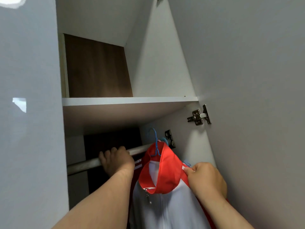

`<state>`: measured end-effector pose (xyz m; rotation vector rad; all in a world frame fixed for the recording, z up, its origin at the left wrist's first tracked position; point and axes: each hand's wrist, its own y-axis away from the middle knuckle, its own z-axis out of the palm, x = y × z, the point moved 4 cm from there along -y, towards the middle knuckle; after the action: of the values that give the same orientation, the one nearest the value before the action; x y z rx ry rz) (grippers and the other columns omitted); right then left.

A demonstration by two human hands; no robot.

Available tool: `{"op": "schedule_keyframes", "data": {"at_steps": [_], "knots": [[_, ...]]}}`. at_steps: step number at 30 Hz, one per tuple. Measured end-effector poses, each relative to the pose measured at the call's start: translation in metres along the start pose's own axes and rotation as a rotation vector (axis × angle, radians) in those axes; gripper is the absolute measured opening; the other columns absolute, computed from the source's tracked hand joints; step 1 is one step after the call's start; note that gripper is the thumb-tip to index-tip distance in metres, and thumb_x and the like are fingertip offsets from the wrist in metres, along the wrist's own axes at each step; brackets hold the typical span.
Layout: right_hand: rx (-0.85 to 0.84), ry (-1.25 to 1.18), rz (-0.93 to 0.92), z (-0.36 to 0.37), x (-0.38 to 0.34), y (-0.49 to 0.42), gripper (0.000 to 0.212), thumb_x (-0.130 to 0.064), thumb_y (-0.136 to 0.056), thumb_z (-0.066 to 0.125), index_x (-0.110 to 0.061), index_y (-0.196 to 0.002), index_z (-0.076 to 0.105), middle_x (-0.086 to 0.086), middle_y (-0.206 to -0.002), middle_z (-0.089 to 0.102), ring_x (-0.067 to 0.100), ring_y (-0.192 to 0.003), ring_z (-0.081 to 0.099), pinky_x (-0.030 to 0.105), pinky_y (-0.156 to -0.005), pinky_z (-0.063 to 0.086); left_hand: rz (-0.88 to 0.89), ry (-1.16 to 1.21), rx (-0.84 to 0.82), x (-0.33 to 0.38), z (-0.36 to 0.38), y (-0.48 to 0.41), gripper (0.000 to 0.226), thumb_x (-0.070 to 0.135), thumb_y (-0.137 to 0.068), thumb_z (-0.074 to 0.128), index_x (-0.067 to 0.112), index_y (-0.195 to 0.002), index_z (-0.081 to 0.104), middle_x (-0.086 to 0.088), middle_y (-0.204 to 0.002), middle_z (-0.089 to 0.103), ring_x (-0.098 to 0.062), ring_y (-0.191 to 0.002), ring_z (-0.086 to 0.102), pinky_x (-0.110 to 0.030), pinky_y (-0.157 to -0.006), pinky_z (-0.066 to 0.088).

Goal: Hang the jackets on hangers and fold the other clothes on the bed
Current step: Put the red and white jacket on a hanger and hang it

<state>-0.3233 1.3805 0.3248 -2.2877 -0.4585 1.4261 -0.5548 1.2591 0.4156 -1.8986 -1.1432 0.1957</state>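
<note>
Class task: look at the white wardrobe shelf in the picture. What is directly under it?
Under the white shelf: a metal rail gripped by the left hand, blue plastic hangers, and a red-and-white zip jacket pinched by the right hand. The jacket hides whatever hangs behind it.

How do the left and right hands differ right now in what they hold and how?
The left hand is wrapped over the wardrobe rail, fingers curled around the bar; the right hand pinches the shoulder of the red and white jacket. The left hand sits higher and further left on bare rail; the right hand is lower, near the wardrobe's right wall. Both are raised inside the wardrobe, below the shelf, and both are closed on something.
</note>
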Motion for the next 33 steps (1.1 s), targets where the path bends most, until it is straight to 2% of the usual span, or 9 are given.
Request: {"op": "schedule_keyframes", "data": {"at_steps": [4, 6, 11, 15, 18, 24, 29, 31, 33], "knots": [[0.001, 0.023, -0.014, 0.010, -0.004, -0.009, 0.050, -0.057, -0.088, 0.060, -0.014, -0.064, 0.050, 0.002, -0.070, 0.058, 0.029, -0.068, 0.051, 0.027, -0.058, 0.038, 0.001, 0.014, 0.023, 0.001, -0.001, 0.002, 0.026, 0.037, -0.098, 0.042, 0.032, -0.112, 0.063, 0.001, -0.116, 0.061, -0.022, -0.121, 0.046, -0.043, -0.118, 0.013], [0.003, 0.079, -0.049, 0.017, -0.008, -0.009, 0.043, -0.055, -0.090, 0.059, -0.015, -0.077, 0.063, 0.003, -0.078, 0.065, 0.029, -0.071, 0.055, 0.027, -0.060, 0.038, 0.004, 0.012, 0.025, 0.002, -0.002, 0.004, 0.026, 0.036, -0.098, 0.042, 0.032, -0.112, 0.063, 0.001, -0.116, 0.060, -0.022, -0.121, 0.046, -0.043, -0.118, 0.013], [0.026, 0.161, -0.101, 0.028, -0.011, -0.009, 0.030, -0.047, -0.091, 0.059, -0.018, -0.090, 0.066, -0.004, -0.067, 0.050, 0.023, -0.069, 0.051, 0.026, -0.060, 0.037, 0.002, 0.014, 0.012, 0.002, -0.005, 0.004, 0.027, 0.035, -0.100, 0.040, 0.031, -0.114, 0.063, 0.000, -0.119, 0.060, -0.023, -0.123, 0.045, -0.045, -0.119, 0.010], [0.053, 0.187, -0.110, 0.029, -0.006, -0.008, 0.024, -0.042, -0.090, 0.060, -0.021, -0.096, 0.068, -0.001, -0.085, 0.068, 0.025, -0.076, 0.061, 0.026, -0.062, 0.038, 0.003, 0.030, 0.011, 0.003, -0.005, 0.004, 0.026, 0.035, -0.099, 0.041, 0.030, -0.113, 0.063, 0.000, -0.117, 0.060, -0.023, -0.122, 0.045, -0.044, -0.120, 0.009], [0.048, 0.204, -0.121, 0.030, -0.001, -0.006, 0.030, -0.049, -0.089, 0.061, -0.020, -0.093, 0.068, -0.001, -0.090, 0.070, 0.025, -0.086, 0.066, 0.026, -0.063, 0.038, 0.002, 0.053, 0.010, 0.003, -0.005, 0.004, 0.026, 0.034, -0.099, 0.042, 0.030, -0.112, 0.064, 0.000, -0.117, 0.060, -0.024, -0.122, 0.044, -0.045, -0.120, 0.008], [0.043, 0.256, -0.153, 0.035, 0.009, 0.003, 0.037, -0.056, -0.091, 0.057, -0.021, -0.092, 0.068, -0.002, -0.094, 0.071, 0.024, -0.089, 0.066, 0.028, -0.063, 0.037, 0.018, 0.015, 0.015, 0.004, -0.006, 0.007, 0.026, 0.032, -0.099, 0.040, 0.028, -0.113, 0.062, -0.001, -0.117, 0.059, -0.024, -0.123, 0.045, -0.047, -0.120, 0.006], [0.035, 0.196, -0.212, 0.035, 0.014, 0.013, 0.019, -0.030, -0.095, 0.051, -0.026, -0.100, 0.068, -0.004, -0.102, 0.072, 0.020, -0.092, 0.064, 0.026, -0.064, 0.032, 0.046, -0.031, -0.006, 0.006, -0.006, 0.013, 0.030, 0.030, -0.097, 0.044, 0.027, -0.124, 0.058, -0.004, -0.129, 0.056, -0.028, -0.134, 0.037, -0.049, -0.120, 0.005], [0.019, 0.169, -0.264, 0.033, 0.016, 0.020, 0.025, -0.019, -0.094, 0.049, -0.028, -0.108, 0.068, -0.005, -0.106, 0.072, 0.019, -0.097, 0.064, 0.025, -0.066, 0.032, 0.046, -0.046, -0.035, 0.007, -0.006, 0.015, 0.041, 0.028, -0.096, 0.045, 0.025, -0.136, 0.049, -0.008, -0.145, 0.046, -0.031, -0.146, 0.020, -0.050, -0.121, 0.001], [0.047, 0.065, -0.330, 0.027, 0.018, 0.030, 0.026, -0.011, -0.091, 0.051, -0.022, -0.104, 0.070, -0.002, -0.104, 0.072, 0.024, -0.096, 0.064, 0.026, -0.069, 0.037, 0.032, -0.024, -0.068, 0.013, -0.006, 0.021, 0.052, 0.027, -0.096, 0.046, 0.020, -0.147, 0.037, -0.013, -0.157, 0.028, -0.035, -0.150, 0.005, -0.050, -0.121, -0.001]]}}
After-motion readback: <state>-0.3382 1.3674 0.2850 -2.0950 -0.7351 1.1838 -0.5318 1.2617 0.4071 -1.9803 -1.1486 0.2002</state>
